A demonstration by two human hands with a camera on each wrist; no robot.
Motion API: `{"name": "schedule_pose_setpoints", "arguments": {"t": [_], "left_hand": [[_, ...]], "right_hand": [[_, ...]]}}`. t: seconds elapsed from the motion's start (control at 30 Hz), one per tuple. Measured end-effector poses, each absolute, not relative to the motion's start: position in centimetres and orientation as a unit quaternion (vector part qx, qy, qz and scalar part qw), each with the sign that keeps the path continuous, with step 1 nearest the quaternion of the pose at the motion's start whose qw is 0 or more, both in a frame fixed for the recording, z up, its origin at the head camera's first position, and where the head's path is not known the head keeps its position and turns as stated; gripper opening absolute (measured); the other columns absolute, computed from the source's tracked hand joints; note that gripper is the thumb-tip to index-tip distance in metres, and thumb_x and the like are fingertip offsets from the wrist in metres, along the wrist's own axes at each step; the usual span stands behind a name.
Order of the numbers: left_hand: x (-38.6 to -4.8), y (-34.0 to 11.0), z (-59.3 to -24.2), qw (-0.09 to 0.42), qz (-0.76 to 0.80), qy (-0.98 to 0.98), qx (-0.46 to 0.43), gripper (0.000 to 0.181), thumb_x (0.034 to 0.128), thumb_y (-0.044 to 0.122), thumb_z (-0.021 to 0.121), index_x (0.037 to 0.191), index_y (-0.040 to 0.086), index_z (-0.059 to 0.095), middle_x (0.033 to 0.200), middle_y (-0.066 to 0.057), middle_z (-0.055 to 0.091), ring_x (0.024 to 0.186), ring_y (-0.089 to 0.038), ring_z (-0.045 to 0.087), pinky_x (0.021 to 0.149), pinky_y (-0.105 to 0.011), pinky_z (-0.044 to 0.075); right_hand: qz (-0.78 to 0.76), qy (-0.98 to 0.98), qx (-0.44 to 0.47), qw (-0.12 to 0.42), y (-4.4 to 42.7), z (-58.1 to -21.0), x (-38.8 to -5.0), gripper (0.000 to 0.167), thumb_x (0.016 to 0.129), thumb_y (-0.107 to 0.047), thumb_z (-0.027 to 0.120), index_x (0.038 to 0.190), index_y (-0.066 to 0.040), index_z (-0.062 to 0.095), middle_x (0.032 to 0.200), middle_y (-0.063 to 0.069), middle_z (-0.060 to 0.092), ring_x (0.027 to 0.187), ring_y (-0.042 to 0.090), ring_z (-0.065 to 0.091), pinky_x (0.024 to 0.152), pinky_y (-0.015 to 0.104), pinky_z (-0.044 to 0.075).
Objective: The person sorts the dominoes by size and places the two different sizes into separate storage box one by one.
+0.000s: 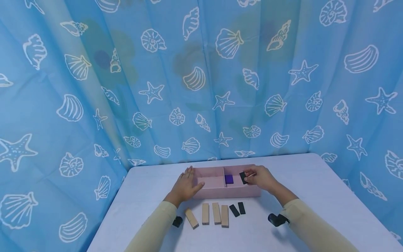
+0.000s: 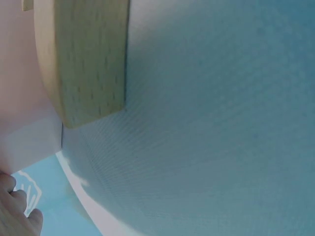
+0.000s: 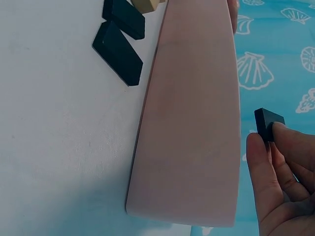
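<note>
My right hand pinches a black block over the right compartment of a pink divided box. In the right wrist view, the right hand holds that black block between thumb and fingers, beyond the box's long side. A purple piece lies in the right compartment, beside the divider. My left hand rests on the box's left end, fingers extended and thumb spread along the near side. The left hand shows only partly in the left wrist view.
Several wooden blocks lie in front of the box, with two black blocks to their right. One wooden block looms large in the left wrist view. A shell-patterned blue curtain hangs behind the white table.
</note>
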State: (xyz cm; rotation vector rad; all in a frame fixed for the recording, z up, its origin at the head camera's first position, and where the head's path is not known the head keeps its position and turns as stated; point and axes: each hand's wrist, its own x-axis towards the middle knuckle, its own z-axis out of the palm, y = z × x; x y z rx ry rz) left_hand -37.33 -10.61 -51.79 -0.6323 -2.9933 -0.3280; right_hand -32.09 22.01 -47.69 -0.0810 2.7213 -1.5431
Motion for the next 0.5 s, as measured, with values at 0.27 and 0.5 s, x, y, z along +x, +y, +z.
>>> {"name": "schedule_pose_setpoints", "arguments": {"t": [0.27, 0.5], "left_hand": [[-37.4, -10.6, -52.0, 0.033, -0.106, -0.973, -0.203, 0.096, 0.0914, 0.073, 0.031, 0.155, 0.002, 0.019, 0.16, -0.012, 0.016, 0.147, -0.028, 0.012, 0.116, -0.046, 0.014], [-37.5, -10.7, -52.3, 0.039, -0.118, -0.971, -0.202, 0.089, 0.094, 0.064, 0.04, 0.154, 0.002, 0.02, 0.16, -0.012, 0.018, 0.147, -0.03, 0.014, 0.116, -0.047, 0.014]], "right_hand": [[-0.49, 0.871, -0.009, 0.022, 21.8, -47.6, -33.0, 0.039, 0.09, 0.002, 0.065, 0.129, 0.002, 0.059, 0.105, 0.011, 0.061, 0.09, 0.021, 0.065, 0.076, 0.033, 0.057], [-0.481, 0.876, -0.007, 0.023, 21.4, -47.6, -33.8, 0.039, 0.09, 0.003, 0.064, 0.129, 0.003, 0.059, 0.104, 0.011, 0.061, 0.089, 0.021, 0.065, 0.074, 0.033, 0.057]]}}
